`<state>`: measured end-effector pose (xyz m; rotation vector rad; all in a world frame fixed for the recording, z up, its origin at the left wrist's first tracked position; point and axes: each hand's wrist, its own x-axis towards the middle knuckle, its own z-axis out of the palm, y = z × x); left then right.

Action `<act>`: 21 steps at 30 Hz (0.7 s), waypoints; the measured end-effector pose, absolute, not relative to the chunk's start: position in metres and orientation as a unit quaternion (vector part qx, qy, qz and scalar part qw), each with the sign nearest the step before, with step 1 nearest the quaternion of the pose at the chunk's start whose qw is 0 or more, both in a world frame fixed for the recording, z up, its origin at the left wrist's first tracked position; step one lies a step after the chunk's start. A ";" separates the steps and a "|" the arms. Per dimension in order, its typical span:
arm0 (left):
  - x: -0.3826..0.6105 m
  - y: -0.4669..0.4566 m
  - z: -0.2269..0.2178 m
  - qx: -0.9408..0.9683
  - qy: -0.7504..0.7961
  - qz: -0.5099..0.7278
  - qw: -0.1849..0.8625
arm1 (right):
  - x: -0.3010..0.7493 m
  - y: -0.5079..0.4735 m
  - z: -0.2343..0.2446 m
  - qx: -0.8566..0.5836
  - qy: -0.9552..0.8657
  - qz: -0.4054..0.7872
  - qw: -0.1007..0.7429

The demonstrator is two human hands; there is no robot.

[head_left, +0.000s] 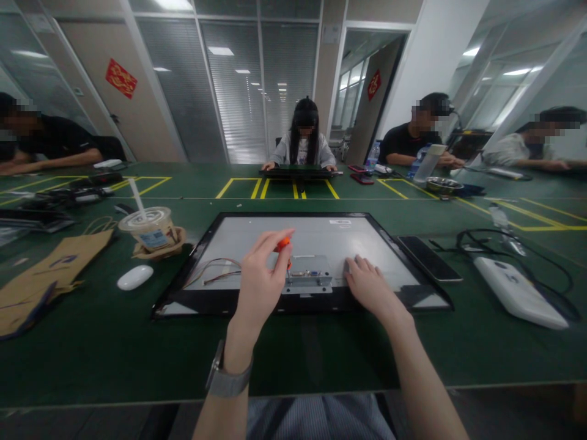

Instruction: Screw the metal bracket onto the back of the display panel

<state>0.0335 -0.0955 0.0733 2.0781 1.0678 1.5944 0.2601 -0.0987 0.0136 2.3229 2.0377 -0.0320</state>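
A flat monitor panel (257,232) lies face down on the green table, its grey metal back up, with a small metal port bracket (308,278) near its front edge. My left hand (262,278) is closed on an orange-handled screwdriver (283,244), held upright with its tip at the left end of the bracket. My right hand (370,287) lies flat on the panel just right of the bracket, fingers stretched out, holding nothing. Thin loose wires (215,269) trail across the panel's left side.
A white mouse (134,277), a lidded drink cup with straw (149,229) and a brown paper bag (55,266) sit to the left. A black phone (428,258), a white device (520,292) and black cables (513,244) lie to the right. Several other people sit round the table.
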 end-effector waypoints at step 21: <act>0.033 -0.096 0.075 0.717 0.377 0.575 0.117 | 0.261 -0.098 0.013 0.752 0.658 -0.005 0.027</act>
